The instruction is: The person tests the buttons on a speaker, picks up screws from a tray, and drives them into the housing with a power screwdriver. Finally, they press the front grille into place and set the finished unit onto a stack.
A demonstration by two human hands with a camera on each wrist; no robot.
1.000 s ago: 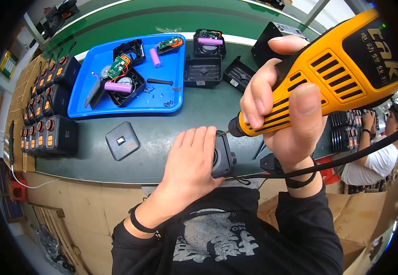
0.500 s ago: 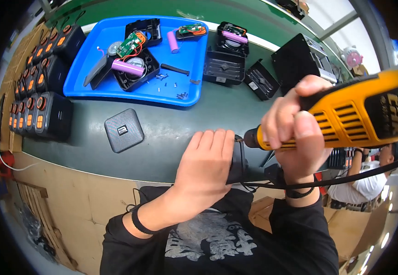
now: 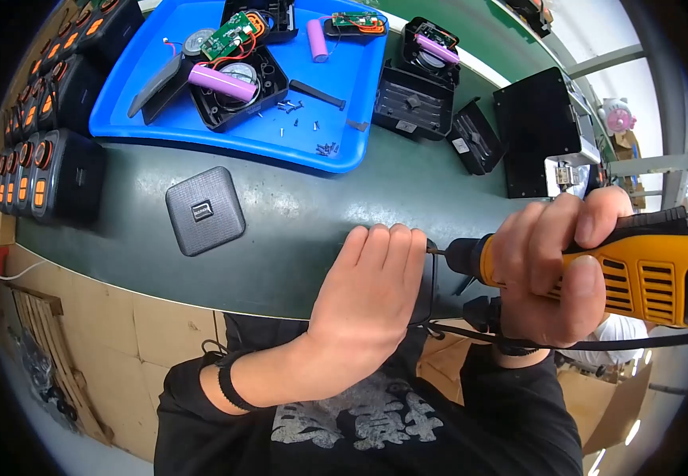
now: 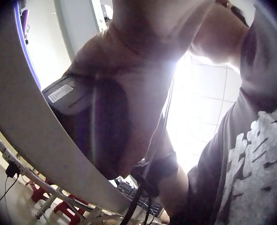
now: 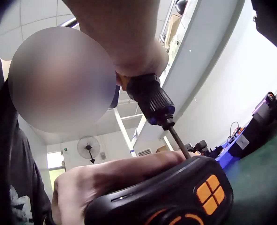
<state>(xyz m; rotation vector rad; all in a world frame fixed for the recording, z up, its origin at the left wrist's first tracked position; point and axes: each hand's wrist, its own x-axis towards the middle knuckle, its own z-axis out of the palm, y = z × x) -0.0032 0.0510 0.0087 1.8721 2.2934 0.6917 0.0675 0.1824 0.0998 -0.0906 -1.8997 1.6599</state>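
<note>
My right hand (image 3: 554,266) grips a yellow-and-black electric screwdriver (image 3: 669,251), fingers and thumb curled round its front body. Its bit (image 5: 178,140) points down to the upper edge of a black box-shaped speaker (image 5: 152,194) with orange buttons. My left hand (image 3: 371,293) holds that speaker against the table near its front edge, the fingers laid over it and hiding most of it in the head view. Left of my hands, a square grey grille panel with a small badge (image 3: 209,222) lies flat on the table.
A blue tray (image 3: 272,143) holds an opened speaker housing, pink battery cells, green circuit boards and loose screws. Rows of black speakers (image 3: 74,178) stand at the left. Black shells (image 3: 411,103) and a dark box (image 3: 534,119) sit back right. The screwdriver's cord (image 3: 597,345) runs below my right hand.
The view has shifted, so the tray and speakers sit higher and further left. The screwdriver has tilted from slanting upward to nearly level, its bit staying at the speaker's edge.
</note>
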